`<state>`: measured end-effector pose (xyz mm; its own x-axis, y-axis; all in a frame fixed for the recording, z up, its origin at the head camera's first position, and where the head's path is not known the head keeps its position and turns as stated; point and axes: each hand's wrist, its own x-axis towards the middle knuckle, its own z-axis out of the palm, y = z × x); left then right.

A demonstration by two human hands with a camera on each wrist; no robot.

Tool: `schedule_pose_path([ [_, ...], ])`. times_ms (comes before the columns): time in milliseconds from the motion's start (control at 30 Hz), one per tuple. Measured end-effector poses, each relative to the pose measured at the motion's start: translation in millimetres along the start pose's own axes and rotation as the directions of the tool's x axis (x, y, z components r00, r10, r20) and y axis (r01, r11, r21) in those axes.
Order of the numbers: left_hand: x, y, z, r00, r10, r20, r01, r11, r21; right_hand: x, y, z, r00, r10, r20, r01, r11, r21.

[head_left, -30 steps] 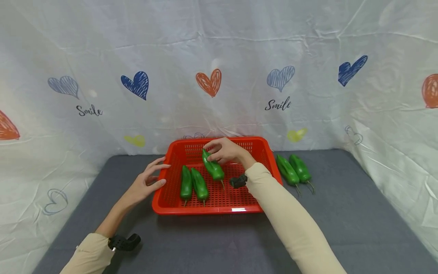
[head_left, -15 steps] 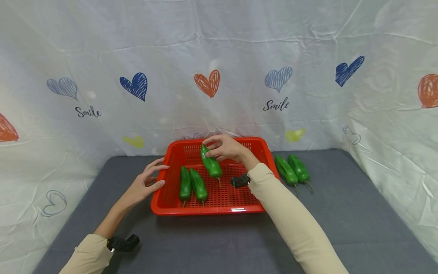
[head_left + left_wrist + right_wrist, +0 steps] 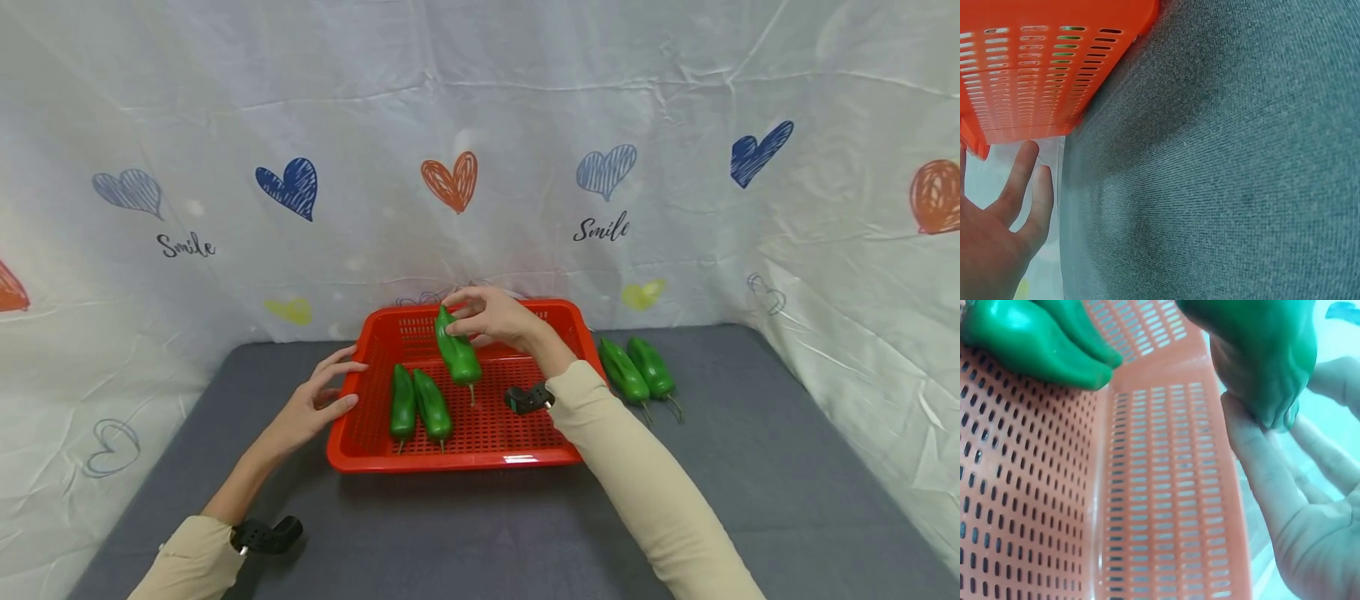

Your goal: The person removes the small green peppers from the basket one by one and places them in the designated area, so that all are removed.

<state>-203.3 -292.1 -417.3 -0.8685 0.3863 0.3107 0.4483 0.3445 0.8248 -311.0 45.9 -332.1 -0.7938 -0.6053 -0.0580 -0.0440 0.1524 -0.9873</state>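
Observation:
My right hand [image 3: 498,319] pinches a green pepper [image 3: 457,352] near its pointed end, the stem hanging downward, over the back part of a red plastic basket [image 3: 450,462]. In the right wrist view the thumb and fingers close around this pepper's tip [image 3: 1266,369], above the slotted basket wall [image 3: 1166,487]. Two more green peppers [image 3: 402,406] [image 3: 433,406] lie side by side in the basket's left half. At the basket's left rim is my left hand [image 3: 311,408], its fingers spread and fairly straight, fingertips right at the edge. The left wrist view shows these fingers [image 3: 1019,178] beside the outer wall.
Two other green peppers [image 3: 624,371] [image 3: 652,367] lie on the grey tablecloth [image 3: 750,467] just right of the basket. A white curtain [image 3: 525,108] printed with hearts hangs behind the table. Each wrist wears a black camera [image 3: 267,535].
My right hand has lifted the pepper slightly up and back, turning it more upright. My left hand stays at the rim. The whole view has shifted slightly.

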Motion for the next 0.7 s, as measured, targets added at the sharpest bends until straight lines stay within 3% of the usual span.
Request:
schedule_pose_path([
  [367, 0.7, -0.2, 0.7, 1.000, -0.001, 0.003, 0.001, 1.000, -0.004, -15.9, -14.6, -6.0, 0.997, 0.016, -0.072, -0.014, 1.000, 0.026],
  [700, 0.6, 1.8, 1.0, 1.000, 0.009, 0.004, -0.009, 1.000, -0.004, -29.4, -11.5, -27.3, 0.993, 0.011, -0.114, -0.005, 0.999, 0.054],
])
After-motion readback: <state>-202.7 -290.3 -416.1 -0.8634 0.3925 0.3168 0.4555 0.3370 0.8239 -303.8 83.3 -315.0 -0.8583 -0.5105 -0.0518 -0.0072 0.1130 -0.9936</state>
